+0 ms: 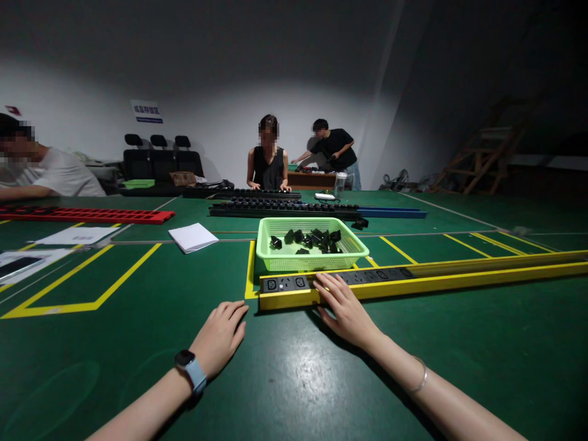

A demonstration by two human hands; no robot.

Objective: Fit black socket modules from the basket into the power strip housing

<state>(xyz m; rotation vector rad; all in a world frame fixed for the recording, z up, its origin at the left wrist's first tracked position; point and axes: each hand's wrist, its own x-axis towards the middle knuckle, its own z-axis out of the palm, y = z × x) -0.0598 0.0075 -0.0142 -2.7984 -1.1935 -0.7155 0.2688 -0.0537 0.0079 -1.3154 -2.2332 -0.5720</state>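
In the head view, a long yellow rail (294, 299) lies across the table, with black power sockets (300, 282) set in a row along its left part. My right hand (342, 306) rests over the rail's front wall, its outstretched fingers on the sockets and its thumb low on the near side. Just left of the rail's end, my left hand (221, 337) lies on the table, fingers loosely extended and nothing in them. Behind the rail stands a light green basket (312, 264) holding several small black socket pieces (316, 239).
A white booklet (193, 237) and papers (73, 236) lie left on the green table (138, 343). Beyond are a red rail (92, 214), black rails (280, 209) and a blue rail (390, 212). A person (267, 162) works opposite; two others are farther off.
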